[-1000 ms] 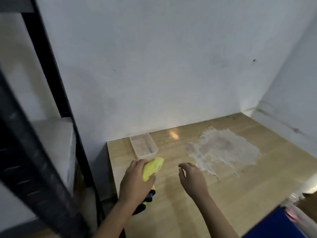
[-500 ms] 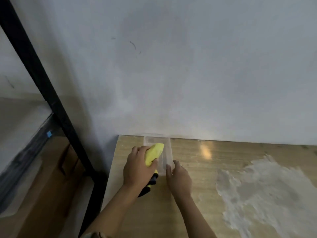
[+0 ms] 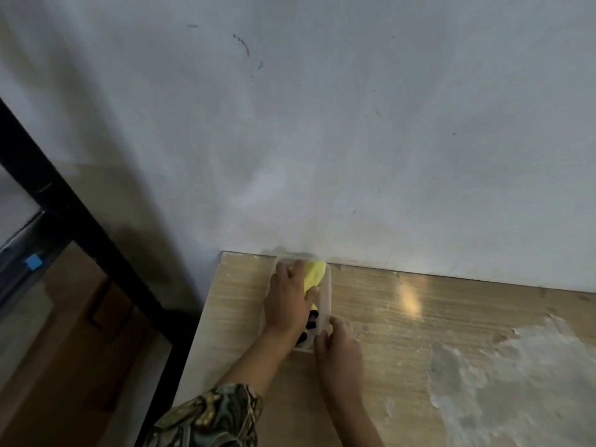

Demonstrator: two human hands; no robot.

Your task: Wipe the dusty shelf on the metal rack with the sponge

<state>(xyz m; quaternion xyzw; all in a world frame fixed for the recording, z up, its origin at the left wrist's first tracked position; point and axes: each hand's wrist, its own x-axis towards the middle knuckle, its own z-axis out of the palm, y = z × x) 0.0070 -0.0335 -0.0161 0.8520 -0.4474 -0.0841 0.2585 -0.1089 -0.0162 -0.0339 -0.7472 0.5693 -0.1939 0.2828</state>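
The left hand (image 3: pixel 288 298) grips the yellow sponge (image 3: pixel 314 273), fingers and thumb curled round it, and holds it down inside a clear plastic container (image 3: pixel 326 298) that sits at the far left of the wooden shelf (image 3: pixel 387 324), hard against the wall (image 3: pixel 322 124); the sponge's yellow end points toward the wall, and a dark part of it shows below the hand, nearer the viewer; the right hand (image 3: pixel 338 353) is at the near right corner of the container, its fingers curled on the rim and wall there; the two hands lie close together, just beside one another; a patterned sleeve (image 3: pixel 209 417) covers the left arm near the bottom edge; a pale patch of dust (image 3: pixel 516 382) spreads over the right part of the shelf, well apart from the container; a black metal rack post (image 3: pixel 80 233) slants across the left side; a small blue tag (image 3: pixel 33 262) sits on a blurred ledge at the far left.
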